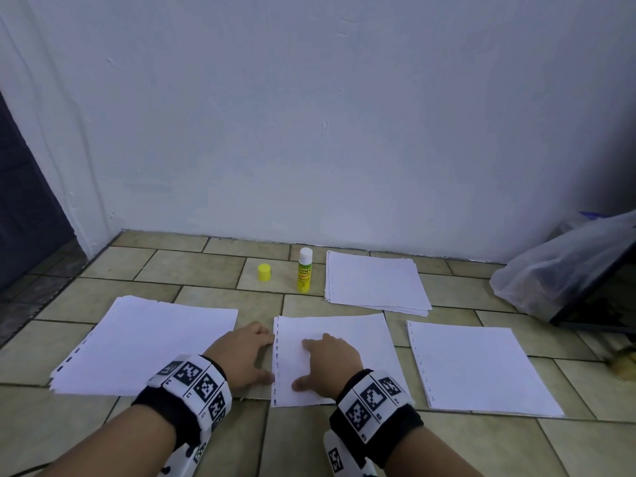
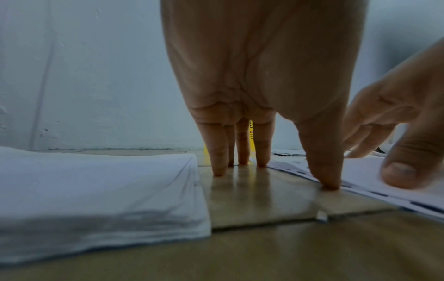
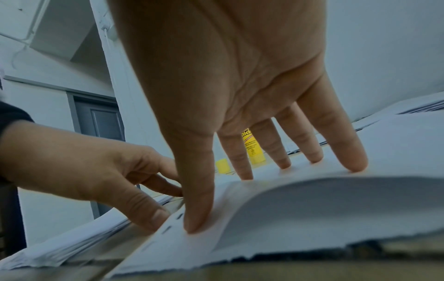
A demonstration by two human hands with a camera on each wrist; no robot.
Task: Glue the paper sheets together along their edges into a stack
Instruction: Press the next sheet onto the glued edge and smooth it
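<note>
Currently the centre paper sheets lie on the tiled floor between two other paper piles, the right hand pressing them with straight, spread fingers. Beside them, the left hand, fingers extended, touches floor and punched edge. Risk: the near edge bows upward, so uneven pressure may shift the sheets and set a misaligned bond; the uncapped glue stick may dry.

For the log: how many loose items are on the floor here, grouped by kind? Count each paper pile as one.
Paper piles: 4 (left pile, centre pile under both hands, right pile, far pile)
Glue sticks: 1 (glue stick, upright, uncapped)
Caps: 1 (yellow cap, apart from the stick)
Plastic bags: 1 (plastic bag)
Total: 7
</note>
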